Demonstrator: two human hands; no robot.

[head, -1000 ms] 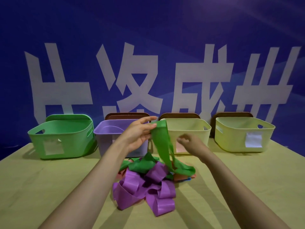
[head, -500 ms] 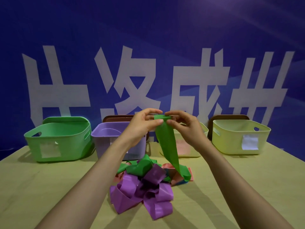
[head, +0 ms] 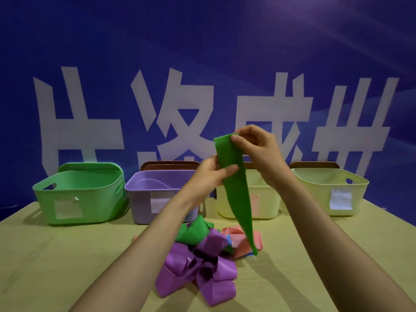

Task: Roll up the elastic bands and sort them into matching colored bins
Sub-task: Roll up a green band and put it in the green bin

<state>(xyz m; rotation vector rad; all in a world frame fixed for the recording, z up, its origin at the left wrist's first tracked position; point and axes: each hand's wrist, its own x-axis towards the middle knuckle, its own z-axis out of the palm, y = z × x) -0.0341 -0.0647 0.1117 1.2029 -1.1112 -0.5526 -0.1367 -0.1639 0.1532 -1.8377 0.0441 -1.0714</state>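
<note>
A long green elastic band hangs straight down in mid-air above the table. My right hand pinches its top end. A little lower, my left hand pinches the band between thumb and fingers. The band's lower tip reaches the pile of bands on the table: purple loops in front, a crumpled green band behind them, pink and blue ones to the right. Along the back stand a green bin, a purple bin and two pale yellow bins.
The table has a yellowish cloth. A blue backdrop with large white characters rises right behind the bins. Brown lids or trays lean behind the purple and yellow bins. Each bin bears a white label.
My right hand has lifted the band's top end higher, stretching it out. My left hand slid down to grip the band lower.
</note>
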